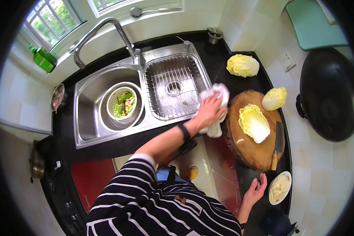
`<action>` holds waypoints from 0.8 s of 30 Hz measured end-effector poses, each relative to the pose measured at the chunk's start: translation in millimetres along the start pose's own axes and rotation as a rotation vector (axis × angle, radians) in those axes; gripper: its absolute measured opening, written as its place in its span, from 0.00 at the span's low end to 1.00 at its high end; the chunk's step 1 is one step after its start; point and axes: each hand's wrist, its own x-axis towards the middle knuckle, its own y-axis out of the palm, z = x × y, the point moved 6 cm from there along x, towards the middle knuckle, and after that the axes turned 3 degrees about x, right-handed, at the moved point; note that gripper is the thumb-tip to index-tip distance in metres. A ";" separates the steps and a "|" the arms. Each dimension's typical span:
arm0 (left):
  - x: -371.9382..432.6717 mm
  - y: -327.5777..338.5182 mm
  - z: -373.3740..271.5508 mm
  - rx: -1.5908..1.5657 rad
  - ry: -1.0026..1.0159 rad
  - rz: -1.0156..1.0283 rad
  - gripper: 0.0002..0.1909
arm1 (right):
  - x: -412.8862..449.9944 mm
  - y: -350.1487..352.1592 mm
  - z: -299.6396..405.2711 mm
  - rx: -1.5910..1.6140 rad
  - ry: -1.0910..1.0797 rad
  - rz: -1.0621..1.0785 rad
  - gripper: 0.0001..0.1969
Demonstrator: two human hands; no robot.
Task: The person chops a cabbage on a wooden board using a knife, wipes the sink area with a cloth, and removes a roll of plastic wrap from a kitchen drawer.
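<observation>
My left hand point(210, 110) presses a white cloth point(219, 91) onto the right rim of the sink, where it meets the black counter. A dark band circles that wrist. My right hand point(255, 188) hovers over the counter at the lower right, fingers loosely curled, holding nothing. Near it are a white bowl of pale, creamy food point(280, 188) and a round wooden chopping block point(253, 157). A napa cabbage leaf or piece point(254, 124) lies on the block. A cleaver point(278, 144) with a wooden handle rests along the block's right edge.
A double steel sink point(84, 129) holds a colander of vegetables point(124, 103) in a basin at left and a wire rack point(177, 79) at right. Napa cabbage point(243, 65) lies behind the block, another piece point(274, 98) beside it. A black wok point(329, 94) is at right.
</observation>
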 end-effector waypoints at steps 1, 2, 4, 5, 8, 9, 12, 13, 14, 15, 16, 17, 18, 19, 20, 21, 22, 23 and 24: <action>12.9 11.5 -4.5 0.206 0.051 0.110 0.22 | -4.9 -5.7 -2.2 -0.001 0.035 -0.014 0.18; 13.9 32.9 11.9 0.160 -0.006 0.209 0.22 | -9.7 -10.8 -4.2 0.000 0.067 -0.023 0.19; 12.8 48.2 20.2 0.125 -0.025 0.300 0.20 | -16.9 -19.4 -8.3 -0.002 0.098 -0.053 0.19; 8.0 53.5 20.1 0.122 -0.030 0.295 0.20 | -19.2 -23.6 -11.3 0.006 0.123 -0.066 0.19; -16.3 44.0 11.0 0.284 0.124 0.217 0.19 | -18.9 -26.1 -26.9 0.034 0.156 -0.061 0.18; -29.6 34.6 4.4 0.284 0.145 0.199 0.19 | -15.8 -22.8 -29.5 0.018 0.135 -0.038 0.18; -61.9 2.6 7.7 0.302 0.163 0.120 0.21 | 0.8 2.5 -21.8 0.056 0.068 0.042 0.18; -74.3 -10.7 12.4 0.293 0.145 0.087 0.22 | 6.9 14.1 -16.6 0.077 0.056 0.081 0.17; -91.2 -32.0 18.9 0.315 0.135 0.019 0.24 | 12.4 26.5 -11.1 0.097 0.045 0.122 0.17; -108.1 -47.2 31.8 0.339 0.080 0.068 0.26 | 17.9 40.2 -4.4 0.113 0.025 0.161 0.17; -125.7 -61.2 45.8 0.365 0.019 0.093 0.27 | 22.1 54.6 1.3 0.129 0.009 0.205 0.17; -144.7 -75.0 60.1 0.389 -0.045 0.118 0.28 | 25.1 69.2 6.6 0.145 -0.007 0.251 0.17; -166.1 -90.9 74.7 0.415 -0.138 0.136 0.28 | 27.5 83.4 10.1 0.164 -0.022 0.286 0.17; -186.3 -109.4 90.7 0.453 -0.223 0.114 0.29 | 28.4 98.7 20.1 0.179 -0.037 0.329 0.17; -207.2 -134.1 104.5 0.513 -0.286 0.055 0.27 | 27.9 115.3 33.2 0.222 -0.056 0.400 0.17; -224.2 -157.3 117.8 0.558 -0.332 0.002 0.26 | 26.1 127.8 44.3 0.252 -0.071 0.452 0.17; -243.5 -185.9 134.7 0.533 -0.418 -0.030 0.24 | 24.6 139.9 51.6 0.237 -0.070 0.482 0.17; -263.9 -217.1 152.5 0.507 -0.500 -0.064 0.22 | 22.7 150.6 61.8 0.243 -0.084 0.508 0.17; -289.0 -249.7 166.7 0.604 -0.551 -0.170 0.19 | 20.0 161.2 73.1 0.219 -0.109 0.541 0.17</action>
